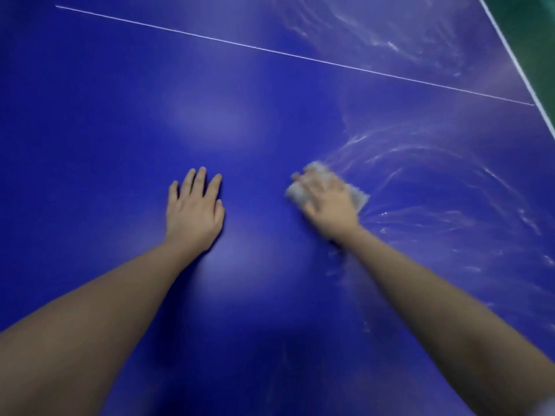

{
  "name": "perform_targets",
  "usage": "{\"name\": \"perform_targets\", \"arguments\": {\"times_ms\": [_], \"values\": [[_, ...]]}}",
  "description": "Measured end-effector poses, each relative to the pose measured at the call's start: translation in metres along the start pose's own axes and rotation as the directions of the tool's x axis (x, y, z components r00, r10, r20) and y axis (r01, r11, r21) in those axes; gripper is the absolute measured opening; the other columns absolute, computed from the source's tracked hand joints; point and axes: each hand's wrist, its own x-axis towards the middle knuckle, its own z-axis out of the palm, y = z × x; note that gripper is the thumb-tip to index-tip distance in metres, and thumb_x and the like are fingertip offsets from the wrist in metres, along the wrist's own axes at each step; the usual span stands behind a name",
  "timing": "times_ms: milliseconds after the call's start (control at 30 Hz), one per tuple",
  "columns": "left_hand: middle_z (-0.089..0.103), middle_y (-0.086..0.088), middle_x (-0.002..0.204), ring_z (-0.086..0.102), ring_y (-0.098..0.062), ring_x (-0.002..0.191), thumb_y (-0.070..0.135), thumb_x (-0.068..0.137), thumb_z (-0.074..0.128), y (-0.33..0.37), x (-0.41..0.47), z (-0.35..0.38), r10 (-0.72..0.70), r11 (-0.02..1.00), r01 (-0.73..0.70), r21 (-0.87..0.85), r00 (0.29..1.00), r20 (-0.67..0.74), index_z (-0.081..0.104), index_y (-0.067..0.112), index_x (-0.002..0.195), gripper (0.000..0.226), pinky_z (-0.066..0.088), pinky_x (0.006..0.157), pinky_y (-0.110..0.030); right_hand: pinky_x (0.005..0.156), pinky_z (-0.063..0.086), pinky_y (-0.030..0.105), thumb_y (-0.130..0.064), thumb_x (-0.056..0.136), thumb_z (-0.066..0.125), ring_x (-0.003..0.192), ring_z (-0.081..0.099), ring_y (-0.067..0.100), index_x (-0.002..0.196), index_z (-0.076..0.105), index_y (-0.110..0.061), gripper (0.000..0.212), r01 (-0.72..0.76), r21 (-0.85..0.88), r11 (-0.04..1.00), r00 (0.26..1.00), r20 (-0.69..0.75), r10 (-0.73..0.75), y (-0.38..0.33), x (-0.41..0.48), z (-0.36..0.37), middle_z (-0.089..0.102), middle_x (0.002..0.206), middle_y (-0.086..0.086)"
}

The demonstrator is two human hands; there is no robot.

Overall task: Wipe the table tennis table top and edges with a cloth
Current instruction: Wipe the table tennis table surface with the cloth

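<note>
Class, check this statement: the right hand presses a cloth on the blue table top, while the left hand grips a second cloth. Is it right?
Not quite. The left hand holds nothing: it rests flat on the table top, fingers straight, as the head view shows. The right hand does press the cloth on the blue surface.

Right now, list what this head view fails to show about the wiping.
The cloth: head view, mostly covered by the right hand and motion-blurred, so its full shape is unreadable.
The right hand's fingers: blurred; pressing flat or curled round the cloth, cannot tell.
The table: its near and left edges are cut off by the frame, so their state is unseen.
</note>
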Motion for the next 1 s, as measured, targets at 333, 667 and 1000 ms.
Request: {"name": "perform_targets", "arguments": {"times_ms": [333,667,1000], "values": [[0.009,-0.005,0.158,0.001,-0.023,0.145,0.035,0.098,0.028,0.041,0.072,0.019,-0.050,0.998,0.051,-0.031,0.999,0.018,0.016,0.026,0.149,0.054,-0.003,0.115,-0.043,0.112,0.020,0.050,-0.041,0.091,0.034,0.141,0.027,0.034,0.145,0.034,-0.030,0.055,0.589,-0.094,0.803,0.803,0.180,-0.568,-0.027,-0.042,0.017,0.034,0.152,0.000],[0.016,-0.005,0.157,0.006,-0.023,0.145,0.040,0.097,0.026,0.048,0.077,0.020,-0.078,0.996,0.076,0.052,0.996,0.034,0.019,0.029,0.149,0.053,0.003,0.115,-0.047,0.115,0.016,0.041,-0.037,0.101,0.031,0.142,0.021,0.028,0.147,0.031,-0.027,0.047,-0.354,-0.001,0.935,0.934,-0.061,0.353,0.154,0.146,-0.036,0.025,0.155,0.002],[0.024,-0.006,0.154,0.015,-0.024,0.143,0.045,0.090,0.018,0.048,0.081,0.016,-0.088,0.993,0.083,0.078,0.994,0.065,0.028,0.026,0.147,0.060,0.012,0.112,-0.049,0.113,0.008,0.048,-0.037,0.093,0.040,0.143,0.016,0.034,0.146,0.032,-0.026,0.056,0.008,0.004,1.000,0.994,-0.111,-0.007,0.032,0.164,0.007,0.027,0.155,0.004]]}}
